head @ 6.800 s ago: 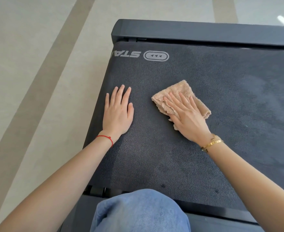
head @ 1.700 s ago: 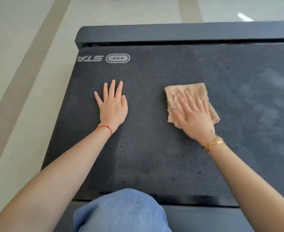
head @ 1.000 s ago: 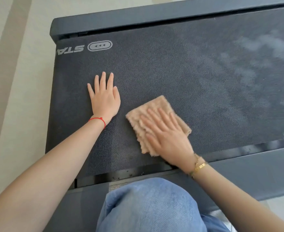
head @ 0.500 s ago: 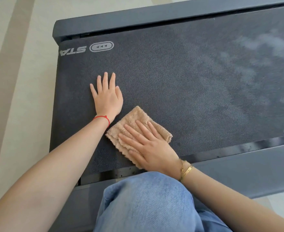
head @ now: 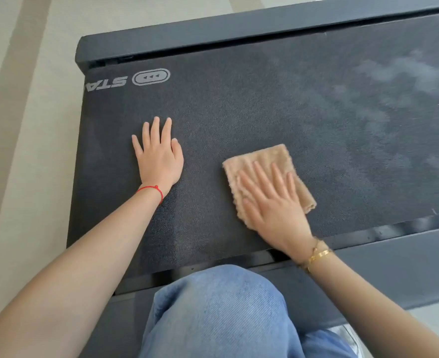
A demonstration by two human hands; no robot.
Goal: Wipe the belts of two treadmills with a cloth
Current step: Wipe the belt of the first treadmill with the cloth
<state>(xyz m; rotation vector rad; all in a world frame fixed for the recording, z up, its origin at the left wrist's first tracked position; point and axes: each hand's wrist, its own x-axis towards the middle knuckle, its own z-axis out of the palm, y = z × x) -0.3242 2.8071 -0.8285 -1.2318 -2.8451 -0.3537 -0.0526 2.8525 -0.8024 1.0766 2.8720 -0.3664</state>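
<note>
Your right hand (head: 272, 202) lies flat on the tan cloth (head: 264, 161), fingers straight and slightly spread, pressing it onto the treadmill belt (head: 252, 107) near the belt's near edge. Your left hand (head: 159, 153) rests open on the bare belt to the left, fingers straight and close together, palm down, apparently bracing you. The cloth sits folded in a rough rectangle, well apart from the left hand, with its far and right edges showing beyond your fingers.

The pale, hazy patches (head: 399, 73) at the far right of the belt look like dust not yet reached, so the main risk is stopping short: you would have to stretch across from this kneeling spot, and it would be easy to skip that corner. Pressing only through the palm could let the loose far edge of the cloth fold under and smear instead of lift. The gap by the near side rail (head: 394, 244) could snag the cloth if you sweep over it. Leaning hard on the left hand might shift the belt beneath you.
</note>
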